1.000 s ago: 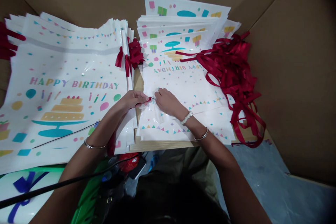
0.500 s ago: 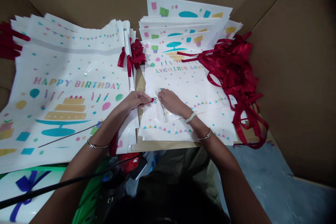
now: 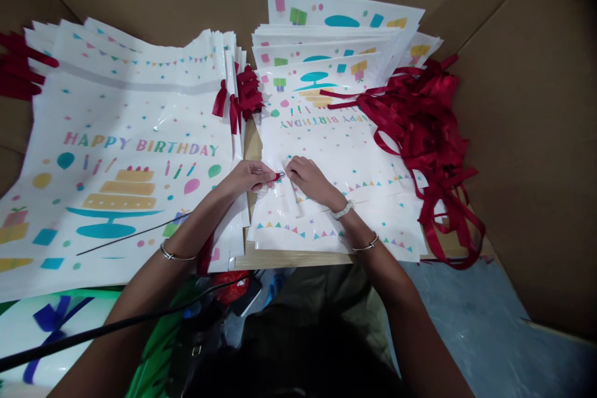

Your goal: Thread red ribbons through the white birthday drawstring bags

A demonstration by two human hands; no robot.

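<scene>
L hand pinched on red ribbon w/ wire loop, R hand adj., grip unclear, nr desk's front edge; fine alignment, needs steady fingers.

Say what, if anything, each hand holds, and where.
The left hand pinches a narrow red ribbon beside a small metal loop; whether the right hand holds anything cannot be told.

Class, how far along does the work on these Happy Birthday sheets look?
Apparently done: the left stack of sheets, with red ribbons at its side edges. In hand: the left hand pinches a red ribbon end by a small metal loop; the right hand is beside it, over the right stack. Probably left: that stack, beside the loose ribbon pile.
</scene>
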